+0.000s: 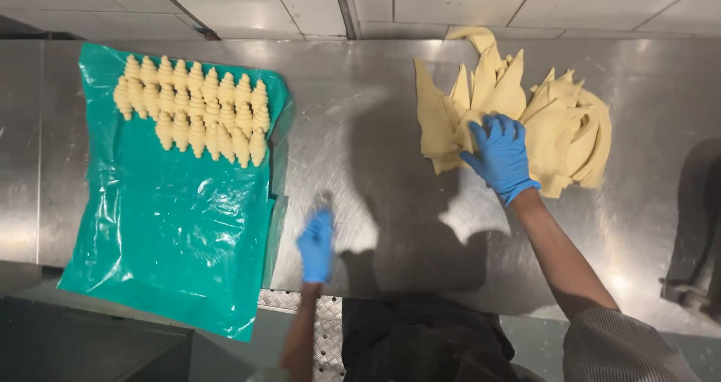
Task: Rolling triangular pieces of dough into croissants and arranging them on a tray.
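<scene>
Reaching right hand [499,155] onto dough triangles [552,123], arm outstretched

Bright overhead light, glare flaring off steel table [360,111]. Dark shadow of person pooling mid-table. Sheen on green plastic sheet [173,224]. Left hand [316,245] motion-blurred; elsewhere focus sharp.

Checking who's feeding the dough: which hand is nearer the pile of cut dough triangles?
Right. The right hand rests on the pile of dough triangles; the left hand hovers apart, over the steel table.
</scene>
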